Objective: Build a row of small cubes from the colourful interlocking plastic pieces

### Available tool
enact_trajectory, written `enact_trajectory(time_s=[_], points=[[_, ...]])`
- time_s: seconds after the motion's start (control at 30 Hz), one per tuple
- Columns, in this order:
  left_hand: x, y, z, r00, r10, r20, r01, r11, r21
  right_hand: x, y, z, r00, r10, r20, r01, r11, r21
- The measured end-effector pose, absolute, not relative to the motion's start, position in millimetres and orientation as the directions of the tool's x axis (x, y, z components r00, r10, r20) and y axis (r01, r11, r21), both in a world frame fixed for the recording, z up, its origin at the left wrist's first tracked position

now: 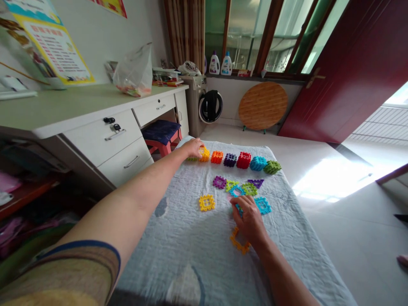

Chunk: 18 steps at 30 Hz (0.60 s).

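At the far left of the cloth-covered table, my left hand point(193, 148) is closed on a stack of yellow plastic interlocking tiles point(204, 154). Its thumb side rests against the stack, and the hand partly covers some green tiles point(192, 159). My right hand point(250, 216) reaches down nearer the front, fingers bent over a blue tile point(239, 208) that they mostly hide. Just beside it lie another blue square tile point(262, 205) and an orange open-frame tile point(239, 241). A loose yellow square tile point(207, 203) lies flat to the left.
Stacked orange point(217, 157), dark purple point(230, 160), red point(244, 160), blue point(258, 163) and green tiles point(272, 167) form a row at the back. Loose purple point(219, 182) and green tiles point(249, 189) lie mid-table. A desk point(79, 104) stands left, a stool point(162, 131) behind.
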<state>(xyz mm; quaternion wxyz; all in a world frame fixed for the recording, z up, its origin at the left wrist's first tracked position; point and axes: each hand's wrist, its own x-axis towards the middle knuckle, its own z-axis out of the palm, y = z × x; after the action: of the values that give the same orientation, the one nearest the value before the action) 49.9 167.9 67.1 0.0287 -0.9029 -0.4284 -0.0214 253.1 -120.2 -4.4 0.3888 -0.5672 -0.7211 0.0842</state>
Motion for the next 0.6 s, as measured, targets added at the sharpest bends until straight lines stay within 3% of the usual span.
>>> enact_trajectory(time_s=[0.3,0.6], points=[[71.8,191.8,75.2,0.62,0.777,-0.111,0.772,-0.629,-0.088,253.4,-119.7,-5.4,-0.055,0.884,0.464,0.761,0.338,-0.554],[72.9,199.1,63.4,0.623,0.774,-0.113,0.775,-0.63,-0.045,252.7,-119.4,-4.3,-0.051,0.893,0.447,0.75,0.33,-0.573]])
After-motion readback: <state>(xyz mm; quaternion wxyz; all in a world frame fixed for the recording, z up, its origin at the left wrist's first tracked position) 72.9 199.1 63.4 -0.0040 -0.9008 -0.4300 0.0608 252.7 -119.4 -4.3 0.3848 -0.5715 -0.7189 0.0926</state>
